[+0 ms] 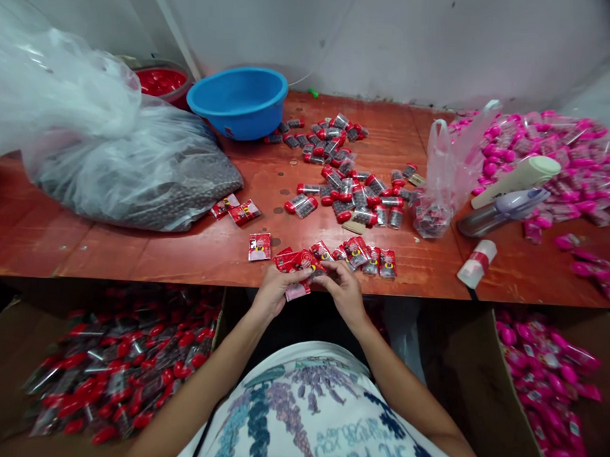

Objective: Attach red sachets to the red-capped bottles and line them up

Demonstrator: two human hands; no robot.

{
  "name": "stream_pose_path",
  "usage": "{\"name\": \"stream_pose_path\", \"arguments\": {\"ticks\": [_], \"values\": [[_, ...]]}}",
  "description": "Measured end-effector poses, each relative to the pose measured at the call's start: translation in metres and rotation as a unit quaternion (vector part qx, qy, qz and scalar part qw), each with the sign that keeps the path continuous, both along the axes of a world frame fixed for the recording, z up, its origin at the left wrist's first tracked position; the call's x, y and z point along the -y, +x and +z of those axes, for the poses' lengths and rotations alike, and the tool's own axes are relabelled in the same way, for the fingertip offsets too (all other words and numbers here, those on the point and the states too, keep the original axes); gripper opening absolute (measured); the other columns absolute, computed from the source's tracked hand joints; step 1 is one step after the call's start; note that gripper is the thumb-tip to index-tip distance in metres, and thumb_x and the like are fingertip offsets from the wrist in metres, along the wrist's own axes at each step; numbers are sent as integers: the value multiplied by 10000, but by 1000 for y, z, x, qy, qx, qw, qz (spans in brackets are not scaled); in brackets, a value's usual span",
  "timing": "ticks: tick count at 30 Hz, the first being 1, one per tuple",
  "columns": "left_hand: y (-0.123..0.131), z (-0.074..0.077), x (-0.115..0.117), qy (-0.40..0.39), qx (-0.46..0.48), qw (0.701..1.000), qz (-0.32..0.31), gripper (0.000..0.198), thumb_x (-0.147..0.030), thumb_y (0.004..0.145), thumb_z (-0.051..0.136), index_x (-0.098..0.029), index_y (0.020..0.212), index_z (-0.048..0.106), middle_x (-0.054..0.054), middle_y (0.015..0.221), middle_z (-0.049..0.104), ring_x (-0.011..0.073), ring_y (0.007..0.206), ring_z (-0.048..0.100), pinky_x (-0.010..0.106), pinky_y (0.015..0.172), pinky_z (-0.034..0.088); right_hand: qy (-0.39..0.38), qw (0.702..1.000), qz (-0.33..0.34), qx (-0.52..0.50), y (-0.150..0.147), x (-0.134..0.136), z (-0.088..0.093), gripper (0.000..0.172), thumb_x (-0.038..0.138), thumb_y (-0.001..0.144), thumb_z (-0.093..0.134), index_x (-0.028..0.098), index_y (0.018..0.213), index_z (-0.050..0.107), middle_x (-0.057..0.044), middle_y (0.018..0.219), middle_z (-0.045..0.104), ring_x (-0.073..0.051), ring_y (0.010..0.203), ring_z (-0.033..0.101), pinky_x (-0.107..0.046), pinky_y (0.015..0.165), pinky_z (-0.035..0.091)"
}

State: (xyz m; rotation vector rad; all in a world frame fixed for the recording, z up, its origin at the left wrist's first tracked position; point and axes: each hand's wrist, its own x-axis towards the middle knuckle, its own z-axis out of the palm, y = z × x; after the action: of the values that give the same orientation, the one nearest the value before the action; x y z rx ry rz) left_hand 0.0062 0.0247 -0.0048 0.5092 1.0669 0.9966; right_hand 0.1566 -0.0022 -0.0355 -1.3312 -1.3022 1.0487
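Observation:
My left hand [274, 289] and my right hand [343, 288] meet at the table's front edge, both pinched on a small red printed packet [299, 276]. A row of similar red packets [357, 255] lies on the wood just beyond my fingers. One more packet [260, 246] lies apart to the left, and two others [235, 209] sit further back. Several small clear capsules with red caps [353, 198] are scattered mid-table.
A big clear bag of dark beads [137, 176] fills the left of the red-brown table [134, 256]. Behind stand a blue basin [239, 99] and a red bowl [160, 81]. Right: small plastic bag [444, 187], handheld device [506, 205], pink capsules [562, 157]. Boxes of red capsules [125, 362] and pink capsules [544, 377] sit below.

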Motion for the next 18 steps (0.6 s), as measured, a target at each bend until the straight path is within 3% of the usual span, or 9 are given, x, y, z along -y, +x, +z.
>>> {"name": "stream_pose_path", "arguments": {"ticks": [3,5,7,9,13,16,18], "values": [[-2,-7,-4,10,-26,999,16,367,-147,496,858,-111,819,687,56,800,727,185,706,678,319,739,551,22,997,-3,71,19,2,1,322,349,811,653,249,1117,648,-25,960,552,-147,765,561,-272,702,487],[-9,-13,-9,30,-59,997,32,404,-156,484,864,-121,840,675,46,813,726,185,716,679,326,745,551,56,985,-64,150,44,0,3,335,392,829,627,247,1131,641,-55,1038,531,-176,870,570,-307,774,495],[-17,-19,-16,45,-104,993,31,429,-167,469,870,-123,841,662,43,814,724,184,714,676,325,729,551,79,955,-149,245,74,-6,3,365,440,828,614,236,1130,641,-91,1118,515,-229,1044,535,-385,919,452],[-23,-23,-24,37,-148,988,-2,435,-171,428,882,-117,789,645,41,758,715,178,669,664,314,686,549,55,925,-185,327,99,-16,2,464,492,809,617,230,1192,611,-124,1208,498,-278,1166,473,-463,1002,383],[-17,-24,-45,12,-176,980,-97,535,-132,344,887,-122,813,629,28,711,702,177,619,651,304,632,541,-34,909,-95,405,109,-39,2,693,604,759,616,277,1354,479,-120,1385,432,-315,1271,392,-512,1023,337],[5,-22,-63,2,-194,966,-170,664,-76,289,875,-141,906,636,27,762,713,196,656,664,308,627,544,-30,897,-1,442,98,-50,3,741,689,739,574,330,1374,447,-74,1389,464,-322,1289,351,-550,1056,247],[24,-22,-69,6,-191,952,-237,630,-81,298,873,-140,884,649,38,761,715,208,658,668,312,619,544,-26,888,26,458,97,-50,3,735,713,734,558,356,1367,449,-47,1388,480,-332,1287,329,-564,1055,216]]}}
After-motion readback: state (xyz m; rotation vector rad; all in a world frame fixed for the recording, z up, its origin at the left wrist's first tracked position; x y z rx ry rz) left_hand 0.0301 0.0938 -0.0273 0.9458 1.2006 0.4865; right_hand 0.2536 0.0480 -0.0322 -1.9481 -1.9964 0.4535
